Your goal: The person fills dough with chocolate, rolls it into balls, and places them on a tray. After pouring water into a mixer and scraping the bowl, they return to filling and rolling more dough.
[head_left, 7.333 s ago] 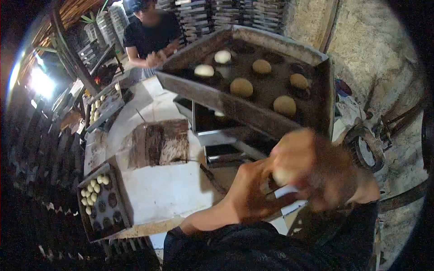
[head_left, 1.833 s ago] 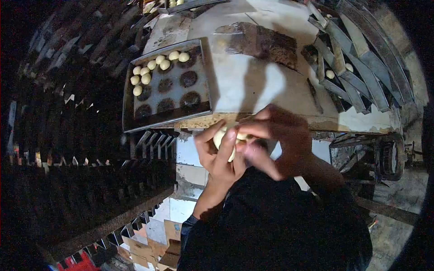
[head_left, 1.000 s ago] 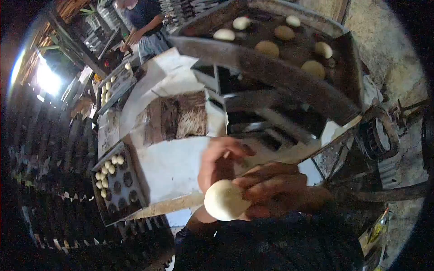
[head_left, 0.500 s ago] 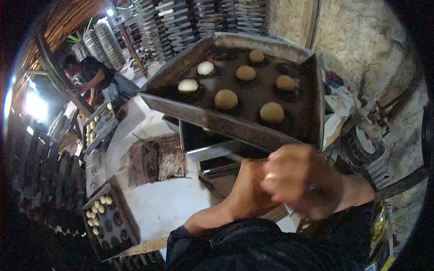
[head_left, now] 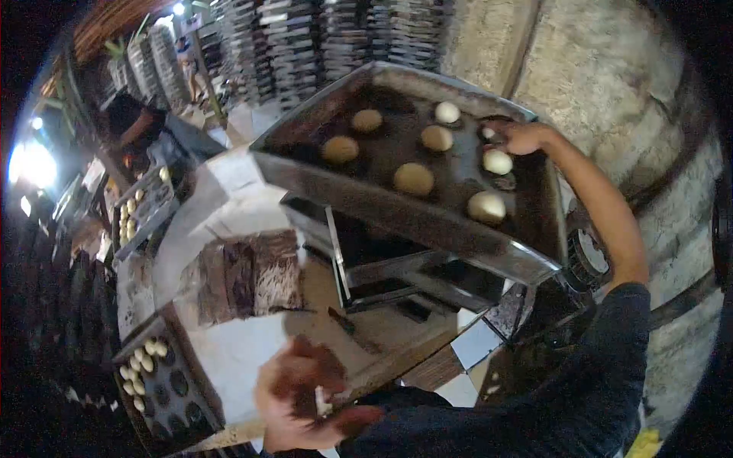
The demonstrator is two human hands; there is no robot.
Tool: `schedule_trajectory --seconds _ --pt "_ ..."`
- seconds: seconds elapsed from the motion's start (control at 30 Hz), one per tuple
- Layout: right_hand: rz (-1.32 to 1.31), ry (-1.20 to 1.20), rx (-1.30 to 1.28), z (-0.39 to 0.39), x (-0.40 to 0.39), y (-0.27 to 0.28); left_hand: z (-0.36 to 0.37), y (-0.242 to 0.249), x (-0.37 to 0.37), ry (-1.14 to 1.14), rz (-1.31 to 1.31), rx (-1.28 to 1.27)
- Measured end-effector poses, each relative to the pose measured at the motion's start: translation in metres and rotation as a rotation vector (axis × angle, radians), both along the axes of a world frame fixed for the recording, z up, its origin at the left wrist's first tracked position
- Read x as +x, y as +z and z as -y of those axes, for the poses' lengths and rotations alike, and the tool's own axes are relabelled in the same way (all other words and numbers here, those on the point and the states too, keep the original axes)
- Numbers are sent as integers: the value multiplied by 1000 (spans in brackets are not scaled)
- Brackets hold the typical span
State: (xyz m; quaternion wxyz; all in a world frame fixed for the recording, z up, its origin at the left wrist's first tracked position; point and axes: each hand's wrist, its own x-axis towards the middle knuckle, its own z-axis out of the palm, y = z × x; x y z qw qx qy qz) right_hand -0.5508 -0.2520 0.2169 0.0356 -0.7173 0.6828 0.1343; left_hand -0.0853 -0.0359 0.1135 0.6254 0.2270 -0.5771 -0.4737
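Observation:
My right hand [head_left: 525,138] reaches into a deep, dark metal tray [head_left: 374,195] near its right edge. Its fingers close around a small pale piece [head_left: 489,133], apparently a dough ball mostly hidden under them. Just below the fingers sits another pale dough ball [head_left: 498,162]. Several more rest apart on the tray floor, among them a brownish one [head_left: 414,179] and a lighter one [head_left: 486,207]. Low in front of me is my left hand [head_left: 305,397], smeared by motion, thumb apart from its curled fingers. A pale speck shows in that gap; I cannot make out what it is.
Beneath the big tray lie more metal trays [head_left: 397,267]. A dark-stained sheet [head_left: 244,275] lies on the white worktop. At lower left, a moulded tray [head_left: 172,382] holds several small pale dough pieces. A person [head_left: 145,126] works at far left beside another tray [head_left: 149,210].
My hands, together before, are now apart: the right went up into the tray, the left moved lower left. The view shifted, and the right-hand dough balls look paler now, the left ones browner.

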Motion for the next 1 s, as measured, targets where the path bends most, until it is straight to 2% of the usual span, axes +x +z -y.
schedule_trajectory --seconds 0.03,0.07,0.1,0.13,0.2,0.23,0.27,0.33,0.37,0.4,0.47,0.53,0.6,0.63,0.67,0.73,0.77,0.8,0.83,0.87,0.9,0.93,0.97,1.0 --pt "8 -11 46 -3 11 4 -3 -7 16 55 -58 12" --pt "420 -189 16 -25 55 12 -8 -16 38 134 -102 31" --pt "992 -383 -52 -48 99 20 -3 -25 67 114 119 -68" --pt "1420 -510 -144 -71 143 28 7 -37 100 100 356 -140" --pt "750 5 -557 -116 143 22 18 -89 149 150 647 -53" --pt "517 178 -790 -139 151 21 16 -122 188 203 701 104" --pt "381 283 -1003 -156 168 19 16 -159 230 239 742 248" --pt "289 300 -1370 -190 209 20 15 -245 329 600 523 319" --pt "307 267 -1490 -203 226 19 11 -265 382 810 649 356" --pt "340 242 -1554 -212 242 16 9 -286 438 1004 770 388" --pt "344 303 -1462 -218 270 0 17 -370 557 1247 800 896" --pt "313 395 -1288 -225 293 -26 48 -372 597 1447 1085 1125" --pt "268 458 -1120 -237 313 -72 77 -389 634 1352 1255 1035" --pt "241 482 -1028 -247 318 -93 85 -402 640 1291 1340 986" --pt "272 477 -951 -247 324 -101 92 -348 600 1329 1252 1202" --pt "388 427 -814 -233 350 -111 97 -351 586 1413 1396 668" --pt "495 391 -765 -230 359 -119 100 -351 563 1370 1035 552" --pt "605 356 -717 -227 368 -131 95 -320 517 1301 683 434" --pt "751 343 -699 -222 376 -148 89 -297 473 1211 502 326" --pt "895 239 -575 -217 387 -167 83 -274 430 1107 325 224" --pt "956 317 -444 -202 394 -189 68 -212 362 1078 409 55" --pt "1044 397 -416 -188 420 -204 66 -204 323 839 211 46" --pt "1045 363 -305 -182 436 -212 51 -164 273 804 281 100" --pt "1163 343 -165 -176 444 -223 42 -151 238 636 285 107"
